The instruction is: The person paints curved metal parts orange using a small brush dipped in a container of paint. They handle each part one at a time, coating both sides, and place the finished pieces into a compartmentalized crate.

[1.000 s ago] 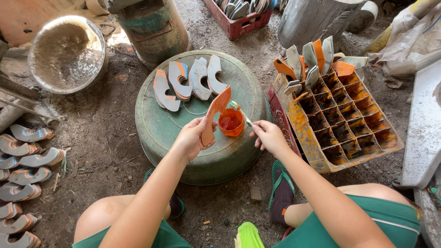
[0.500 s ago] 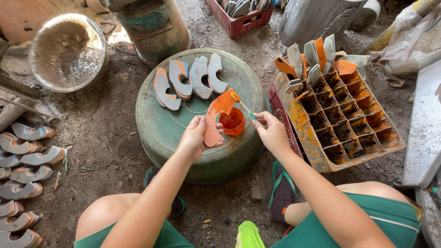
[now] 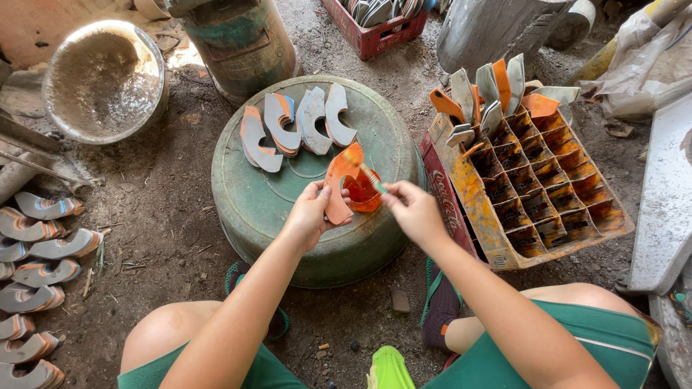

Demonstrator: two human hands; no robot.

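My left hand [image 3: 311, 214] grips a curved, orange-painted metal piece [image 3: 339, 181] and holds it upright over an upturned green basin [image 3: 281, 209]. My right hand [image 3: 414, 209] pinches a small paintbrush [image 3: 369, 175] whose tip touches the upper end of that piece. Behind the piece, a small cup of orange paint [image 3: 362, 194] stands on the basin. Several similar curved pieces [image 3: 292, 128], grey with orange patches, lie side by side on the far part of the basin.
A yellow-orange divided crate [image 3: 537, 194] at the right holds more pieces in its far cells. More curved pieces [image 3: 36, 274] lie in a row on the dirt at the left. A metal bowl [image 3: 101, 79], a drum [image 3: 241, 43] and a red crate [image 3: 378, 32] stand beyond.
My left hand turned the curved piece from slanted to more upright and shifted it slightly. My right hand moved the brush from the paint cup up to the piece's top end.
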